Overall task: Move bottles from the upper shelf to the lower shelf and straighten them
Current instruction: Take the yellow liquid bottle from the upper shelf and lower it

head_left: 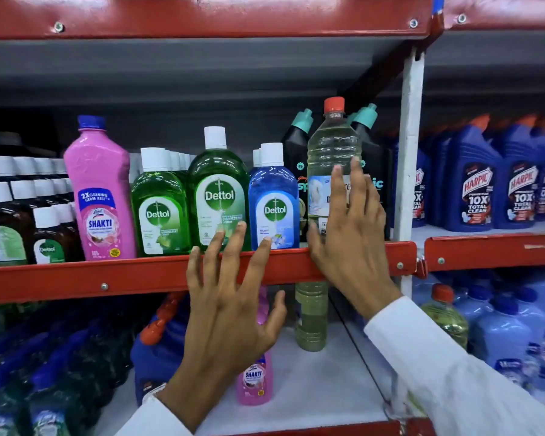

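Now clear bottle (332,158) upright, cap up; right hand (346,234) cupping.

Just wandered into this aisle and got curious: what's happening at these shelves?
A person in white sleeves is reaching both hands toward the upper red metal shelf of cleaning products. The right hand is spread against a clear plastic bottle with a red cap, not yet closed around it. The left hand hovers open before the green Dettol bottle. On the lower shelf, a similar pale bottle and a pink Shakti bottle already stand.
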